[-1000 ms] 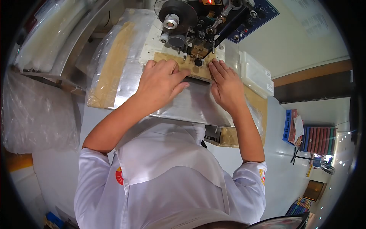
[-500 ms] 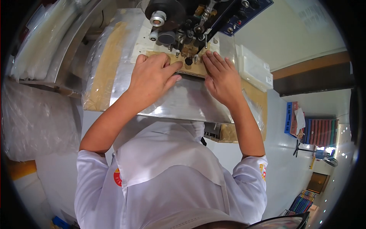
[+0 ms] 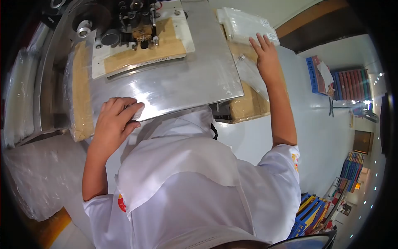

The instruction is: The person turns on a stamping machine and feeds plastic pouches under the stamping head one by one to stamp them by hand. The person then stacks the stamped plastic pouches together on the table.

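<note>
My left hand (image 3: 115, 118) is at the front left edge of the steel table (image 3: 195, 81), fingers loosely bent and the thumb apart. A pale patch shows at its fingertips; I cannot tell whether it is a small thing or glare. My right hand (image 3: 267, 58) reaches out to the right, fingers spread, over the near side of a stack of clear plastic bags (image 3: 244, 27). It holds nothing that I can see. Further back on the table stands a black machine (image 3: 132, 25), its white base plate (image 3: 188, 43) partly covered with brown tape (image 3: 168, 50).
The bag stack lies on a taped cardboard box (image 3: 248, 103) right of the table. Another plastic-wrapped carton (image 3: 81, 91) stands at the left. Clear plastic sheets (image 3: 25, 87) fill the far left. Stacked crates (image 3: 350, 85) stand far off to the right.
Both hands have left the machine's base plate. My left hand has come back to the table's front edge; my right hand has moved right to the bags. The view has turned rightward.
</note>
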The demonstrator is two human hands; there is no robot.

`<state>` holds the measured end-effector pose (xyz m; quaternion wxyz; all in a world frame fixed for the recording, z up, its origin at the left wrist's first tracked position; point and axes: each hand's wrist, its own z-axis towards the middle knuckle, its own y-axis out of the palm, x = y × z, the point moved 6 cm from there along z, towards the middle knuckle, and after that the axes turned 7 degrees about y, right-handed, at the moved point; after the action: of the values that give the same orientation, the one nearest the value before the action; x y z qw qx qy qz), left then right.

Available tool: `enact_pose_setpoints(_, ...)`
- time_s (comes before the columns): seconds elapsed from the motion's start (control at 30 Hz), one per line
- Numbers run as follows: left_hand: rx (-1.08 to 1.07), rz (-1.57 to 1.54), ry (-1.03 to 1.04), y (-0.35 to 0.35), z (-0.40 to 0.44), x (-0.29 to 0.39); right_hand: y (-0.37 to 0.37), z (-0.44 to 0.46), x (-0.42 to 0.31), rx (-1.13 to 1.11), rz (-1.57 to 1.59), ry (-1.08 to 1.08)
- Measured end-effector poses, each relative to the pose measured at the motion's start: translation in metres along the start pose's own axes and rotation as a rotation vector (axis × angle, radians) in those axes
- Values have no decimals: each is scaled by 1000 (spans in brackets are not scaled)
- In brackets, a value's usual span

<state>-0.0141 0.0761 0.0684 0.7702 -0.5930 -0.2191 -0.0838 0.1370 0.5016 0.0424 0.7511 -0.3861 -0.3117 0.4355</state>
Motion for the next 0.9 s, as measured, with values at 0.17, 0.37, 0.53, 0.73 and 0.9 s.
enact_pose_setpoints(0.17, 65, -48, 11, -1, -5, -4, 95, -97, 36, -457, 39, 220)
enact_pose_setpoints(0.37, 278, 168, 81, -26, 1, 5, -3, -53, -9, 59, 524, 339)
enact_pose_setpoints(0.53, 340, 317, 291, -53, 29, 65, -150, -9, -168, 136, 910, -113)
enact_pose_setpoints(0.73, 639, -246, 96, -86, 9, 65, -182, -5, -223, 116, 1290, -190)
enact_pose_setpoints(0.9, 381, -113, 348, -70, 0, 82, -160, -8, -257, -25, 1233, -206)
